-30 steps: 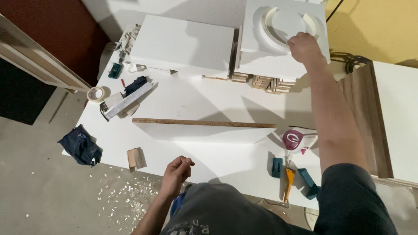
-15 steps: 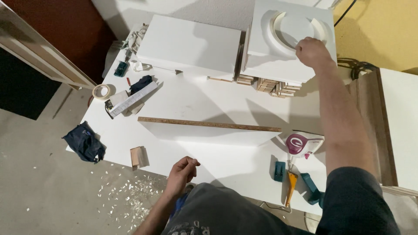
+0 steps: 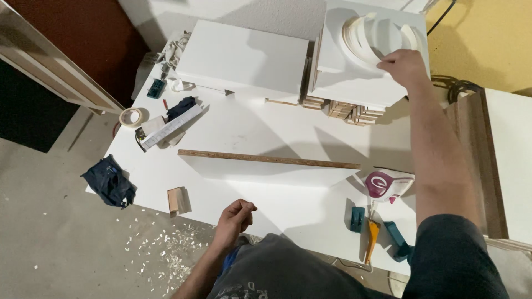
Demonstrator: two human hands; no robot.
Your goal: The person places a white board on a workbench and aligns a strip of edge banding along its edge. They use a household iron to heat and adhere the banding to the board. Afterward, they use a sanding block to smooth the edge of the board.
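My right hand [image 3: 405, 66] reaches far across the white table [image 3: 266, 182] and grips a curved white piece [image 3: 370, 40] lying on a white board [image 3: 338, 72] at the back right. That board rests on a stack of small wooden blocks [image 3: 349, 111]. My left hand [image 3: 235, 216] hovers near the table's front edge with fingers loosely curled, holding nothing. A long thin wooden strip [image 3: 269, 159] lies across the middle of the table between the two hands.
A second white board [image 3: 244, 58] sits at the back left. A tape roll [image 3: 131, 117], a ruler-like bar [image 3: 172, 126], a wood block [image 3: 176, 200], a dark cloth [image 3: 109, 181], a white-and-purple bag [image 3: 383, 184] and teal and orange tools [image 3: 372, 232] lie around. Wood chips litter the floor [image 3: 160, 249].
My right hand has lifted the curved white piece up off the board. The camera view has shifted slightly; my left hand has stayed near the front edge.
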